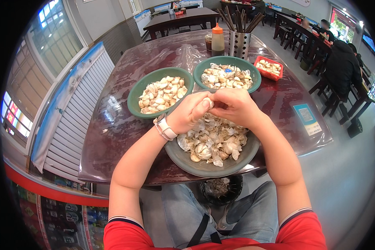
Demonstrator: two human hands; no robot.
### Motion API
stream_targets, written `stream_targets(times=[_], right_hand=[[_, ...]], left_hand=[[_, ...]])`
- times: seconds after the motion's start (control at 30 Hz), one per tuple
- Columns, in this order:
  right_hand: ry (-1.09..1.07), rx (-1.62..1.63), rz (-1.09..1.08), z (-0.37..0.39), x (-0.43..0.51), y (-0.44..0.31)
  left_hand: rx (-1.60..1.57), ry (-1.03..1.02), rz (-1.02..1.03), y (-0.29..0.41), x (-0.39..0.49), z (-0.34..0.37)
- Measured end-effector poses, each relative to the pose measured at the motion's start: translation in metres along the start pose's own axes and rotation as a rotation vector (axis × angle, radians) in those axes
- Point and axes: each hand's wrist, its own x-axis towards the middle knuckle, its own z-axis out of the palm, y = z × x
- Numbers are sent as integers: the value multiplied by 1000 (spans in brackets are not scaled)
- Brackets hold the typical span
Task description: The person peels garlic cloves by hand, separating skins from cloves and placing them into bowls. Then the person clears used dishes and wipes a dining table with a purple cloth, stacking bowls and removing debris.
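Note:
My left hand (190, 109) holds a garlic clove (210, 102) between thumb and fingers. The fingertips of my right hand (232, 104) meet it from the other side and pinch at the clove. Both hands are above the back part of a large grey-green basin (181, 164), which holds garlic bulbs (203, 151) and loose papery skins. Behind my left hand, a green bowl (134, 101) holds peeled-looking cloves (162, 93). A second green bowl (257, 76) behind the hands contains cloves, skins and a small blue object (228, 70).
A red plastic basket (273, 76) of cloves stands at the back right, near a perforated metal chopstick holder (239, 43), an orange-capped squeeze bottle (217, 40) and a jar (208, 42). A printed card (307, 118) lies right. A lined bin (222, 189) stands below the table's edge.

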Motion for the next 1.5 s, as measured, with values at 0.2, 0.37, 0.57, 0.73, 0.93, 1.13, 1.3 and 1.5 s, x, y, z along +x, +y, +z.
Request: stream_targets(times=[0.2, 0.37, 0.57, 0.73, 0.93, 1.13, 1.3, 1.5], right_hand=[[23, 49, -31, 0, 0, -4], [38, 48, -65, -1, 1, -7], [70, 53, -43, -2, 4, 0], [45, 35, 45, 0, 4, -2], [0, 106, 19, -2, 3, -2], [12, 131, 35, -2, 2, -5], [80, 57, -122, 0, 4, 1], [50, 652, 358, -2, 3, -6]], left_hand=[[-158, -4, -100, 4, -2, 3], [-197, -44, -125, 5, -2, 1], [-167, 6, -114, 2, 0, 2], [-244, 24, -165, 5, -1, 3], [-189, -15, -119, -5, -2, 1], [-273, -1, -178, -3, -3, 3], [-379, -1, -177, 2, -3, -2], [-647, 101, -309, 1, 0, 3]])
